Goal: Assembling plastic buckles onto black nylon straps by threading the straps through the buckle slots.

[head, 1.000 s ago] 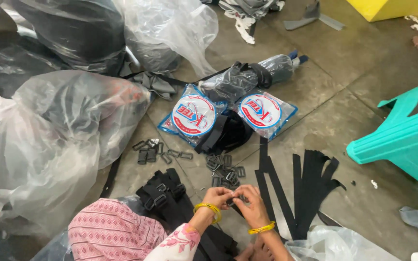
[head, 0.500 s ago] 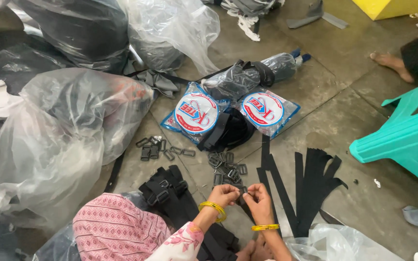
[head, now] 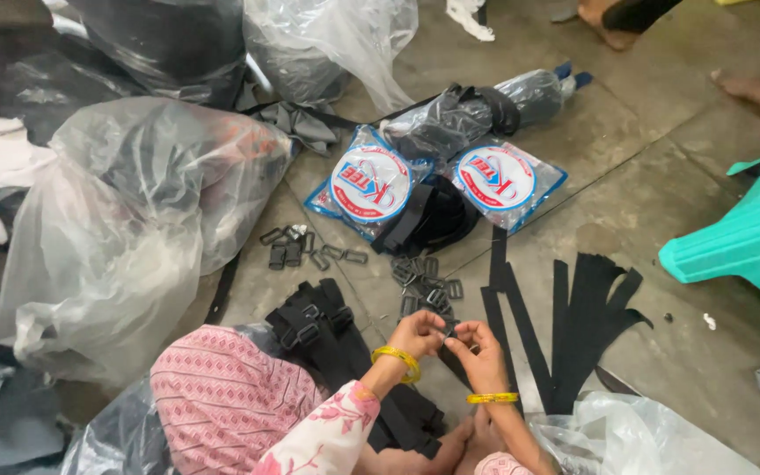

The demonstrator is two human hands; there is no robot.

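black strap pinched by left hand and right hand, fingers closed on a small buckle; held close over loose buckles, within reach

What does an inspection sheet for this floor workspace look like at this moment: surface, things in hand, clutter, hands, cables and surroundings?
Surface: bare grey concrete floor, stained.
Things in hand: a small black buckle piece, pinched between both hands; too small to tell more.
Nearby: loose black plastic buckles in front of the hands; flat black webbing strips fanned out to their right; stacked black strapped pieces to their left.
Clutter: two round-labelled blue packets, clear plastic bags with dark contents.
Hands: left hand and right hand meet at the piece, each wrist with a yellow bangle.
Cables: nothing seen.
Surroundings: teal plastic stool at right; other people's bare feet at top.
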